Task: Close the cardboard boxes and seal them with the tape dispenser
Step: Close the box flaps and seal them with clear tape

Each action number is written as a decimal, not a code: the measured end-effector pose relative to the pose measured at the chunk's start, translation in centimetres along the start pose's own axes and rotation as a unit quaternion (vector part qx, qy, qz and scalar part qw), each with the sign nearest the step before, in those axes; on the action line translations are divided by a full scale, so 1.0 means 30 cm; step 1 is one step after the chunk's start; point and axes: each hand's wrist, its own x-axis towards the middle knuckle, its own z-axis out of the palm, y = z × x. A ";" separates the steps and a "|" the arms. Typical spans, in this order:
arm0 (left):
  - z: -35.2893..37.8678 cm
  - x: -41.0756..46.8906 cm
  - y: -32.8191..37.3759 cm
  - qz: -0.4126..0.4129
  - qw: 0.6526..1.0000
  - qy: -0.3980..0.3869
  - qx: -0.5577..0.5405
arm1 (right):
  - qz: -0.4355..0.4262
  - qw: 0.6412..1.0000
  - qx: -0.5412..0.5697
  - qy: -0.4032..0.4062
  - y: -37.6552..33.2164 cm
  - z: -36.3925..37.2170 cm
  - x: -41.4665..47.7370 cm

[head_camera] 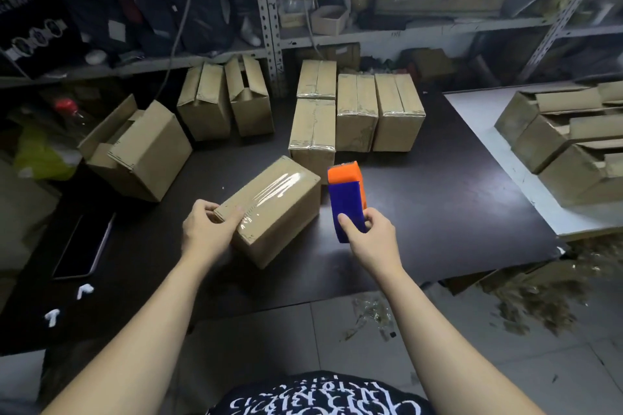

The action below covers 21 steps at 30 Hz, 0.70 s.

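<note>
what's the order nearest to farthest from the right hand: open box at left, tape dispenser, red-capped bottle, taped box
1. tape dispenser, held in the right hand
2. taped box, just left, gripped by the left hand
3. open box, farther left and back
4. red-capped bottle, far left

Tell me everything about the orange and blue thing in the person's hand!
It is the tape dispenser, looking like smooth plastic: a blue body with an orange part at its far end. The right hand grips its near end, thumb on top, holding it tilted over the dark table, just right of the taped box without touching it. The tape roll itself cannot be seen.
</note>
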 end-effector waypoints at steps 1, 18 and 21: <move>0.007 -0.015 -0.002 -0.016 1.000 0.015 0.001 | -0.007 1.000 0.006 -0.006 -0.013 0.006 -0.005; 0.006 -0.078 0.099 -0.021 0.994 -0.037 0.097 | 0.002 0.987 0.155 -0.044 -0.164 0.080 -0.130; -0.030 -0.080 0.163 0.008 0.999 -0.007 -0.048 | -0.048 0.988 0.116 -0.090 -0.175 0.073 -0.142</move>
